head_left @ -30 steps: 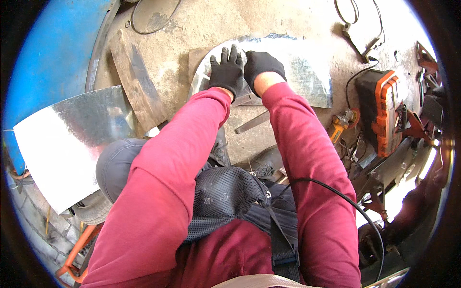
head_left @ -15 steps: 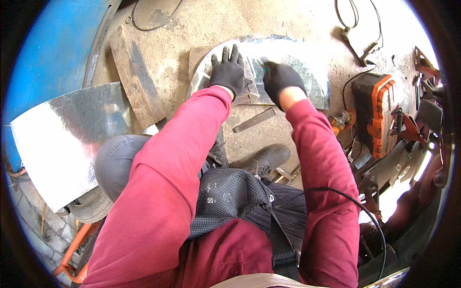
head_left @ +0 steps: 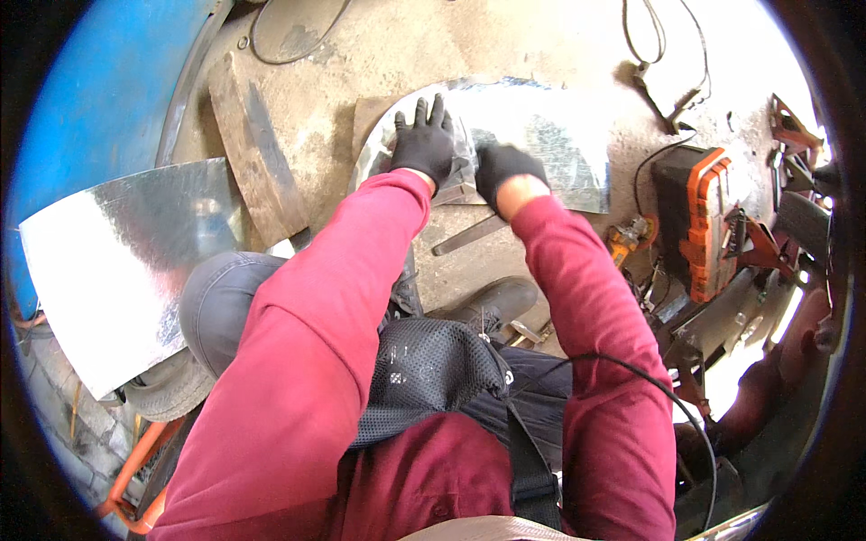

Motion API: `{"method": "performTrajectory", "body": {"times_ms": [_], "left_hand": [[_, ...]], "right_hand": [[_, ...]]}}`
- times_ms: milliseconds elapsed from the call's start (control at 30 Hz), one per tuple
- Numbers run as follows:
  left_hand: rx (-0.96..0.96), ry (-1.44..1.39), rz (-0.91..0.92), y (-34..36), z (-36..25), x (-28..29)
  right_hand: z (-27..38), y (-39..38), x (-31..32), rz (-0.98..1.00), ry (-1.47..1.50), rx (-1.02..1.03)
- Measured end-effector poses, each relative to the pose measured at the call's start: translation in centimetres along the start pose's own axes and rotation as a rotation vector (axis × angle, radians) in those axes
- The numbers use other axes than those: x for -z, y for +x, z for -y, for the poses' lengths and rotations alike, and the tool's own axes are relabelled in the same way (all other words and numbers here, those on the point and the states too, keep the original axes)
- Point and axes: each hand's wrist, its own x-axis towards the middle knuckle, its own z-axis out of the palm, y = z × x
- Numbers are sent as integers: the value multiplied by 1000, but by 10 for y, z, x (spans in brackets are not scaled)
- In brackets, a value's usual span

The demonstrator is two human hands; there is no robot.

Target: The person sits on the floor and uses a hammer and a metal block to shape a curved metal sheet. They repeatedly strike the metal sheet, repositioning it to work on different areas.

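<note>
A shiny sheet of metal (head_left: 550, 135) with a rounded left end lies on the ground ahead of me. My left hand (head_left: 424, 142), in a black glove, is spread flat on its left part, fingers pointing away from me. Just right of it, my right hand (head_left: 510, 171), gloved too, is closed in a fist over the sheet, somewhat blurred; whatever it grips is hidden. Beneath the sheet's left edge shows a flat board (head_left: 365, 122). A flat metal bar (head_left: 469, 233) lies on the ground between the sheet and my shoe, its right end close to my right wrist.
A wooden plank (head_left: 257, 153) and a second bent metal sheet (head_left: 108, 261) lie to the left, near a blue panel (head_left: 99, 90). On the right stand a black and orange toolbox (head_left: 699, 225) and an orange power tool (head_left: 627, 239). Cables with a clamp (head_left: 667, 117) lie beyond.
My right hand has moved left and slightly toward me, closer to my left hand. The left hand stays spread on the sheet. The whole view has shifted slightly.
</note>
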Motion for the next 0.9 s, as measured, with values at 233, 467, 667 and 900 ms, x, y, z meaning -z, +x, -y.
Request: {"method": "performTrajectory", "body": {"times_ms": [233,467,667,900], "left_hand": [[-21,-36,28,-24,-2,27],[-491,-149,208,-91,-51,-20],[-497,-507,-166,-96,-28,-30],[700,-546,-82,-57,69,26]], "right_hand": [[-64,-120,-104,124,319,-333],[-67,-144,-169,-141,465,-325],[-44,-123,-182,-123,542,-407],[-55,-109,-215,-215,645,-528]]}}
